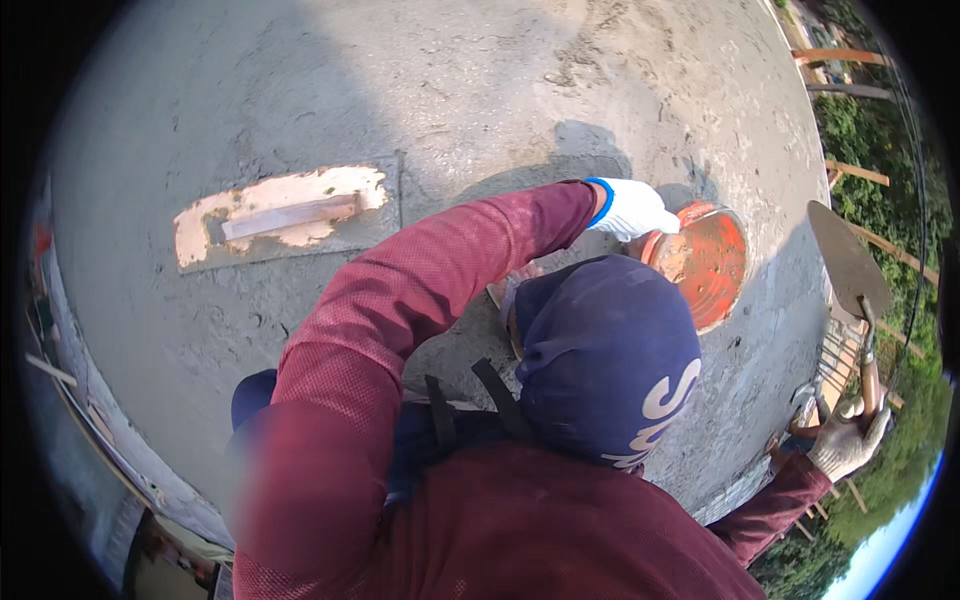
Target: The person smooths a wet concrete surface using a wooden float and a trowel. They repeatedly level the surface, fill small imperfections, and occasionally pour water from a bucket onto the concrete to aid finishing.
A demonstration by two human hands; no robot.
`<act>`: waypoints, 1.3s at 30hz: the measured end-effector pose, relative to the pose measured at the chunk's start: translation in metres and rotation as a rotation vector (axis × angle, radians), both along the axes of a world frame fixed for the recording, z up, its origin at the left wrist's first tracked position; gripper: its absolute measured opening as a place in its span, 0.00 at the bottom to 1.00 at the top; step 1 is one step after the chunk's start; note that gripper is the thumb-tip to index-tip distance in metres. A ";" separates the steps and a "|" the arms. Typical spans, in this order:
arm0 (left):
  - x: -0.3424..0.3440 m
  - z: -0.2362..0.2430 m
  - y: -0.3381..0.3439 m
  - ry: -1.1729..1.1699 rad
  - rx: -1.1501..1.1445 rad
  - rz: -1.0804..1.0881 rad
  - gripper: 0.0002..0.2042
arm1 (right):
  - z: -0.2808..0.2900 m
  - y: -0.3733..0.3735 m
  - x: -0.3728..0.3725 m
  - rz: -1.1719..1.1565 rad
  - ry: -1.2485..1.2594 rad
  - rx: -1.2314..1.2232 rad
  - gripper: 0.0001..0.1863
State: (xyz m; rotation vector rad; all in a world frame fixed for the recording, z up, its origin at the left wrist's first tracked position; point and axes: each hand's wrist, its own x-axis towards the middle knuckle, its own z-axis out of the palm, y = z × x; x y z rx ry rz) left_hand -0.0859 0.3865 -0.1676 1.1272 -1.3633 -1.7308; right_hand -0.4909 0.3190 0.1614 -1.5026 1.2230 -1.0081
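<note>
My left hand, in a white glove with a blue cuff, is closed on the near rim of a cement-smeared red bucket. Out at the right edge, my right hand, in an off-white glove, grips the wooden handle of a trowel, its broad grey blade raised. A long float with a bar handle lies on the wet grey concrete at left, its pale face patchy with cement. A head in a dark blue covering fills the lower centre, hiding part of what lies beyond it.
The slab's right edge has projecting timber strips, a dark cable and trees beyond it. Along the left edge are a pale border and loose boards, with a lower, darker area outside.
</note>
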 end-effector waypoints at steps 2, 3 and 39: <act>0.060 0.017 0.034 -0.375 -0.068 -0.082 0.25 | -0.027 0.013 0.089 0.169 0.022 -0.039 0.35; 0.092 0.037 0.064 -0.517 -0.112 -0.097 0.25 | -0.039 0.019 0.120 0.216 -0.065 0.006 0.36; -0.118 0.244 0.405 -1.000 0.515 1.513 0.13 | -0.383 0.341 0.605 2.124 1.291 0.242 0.31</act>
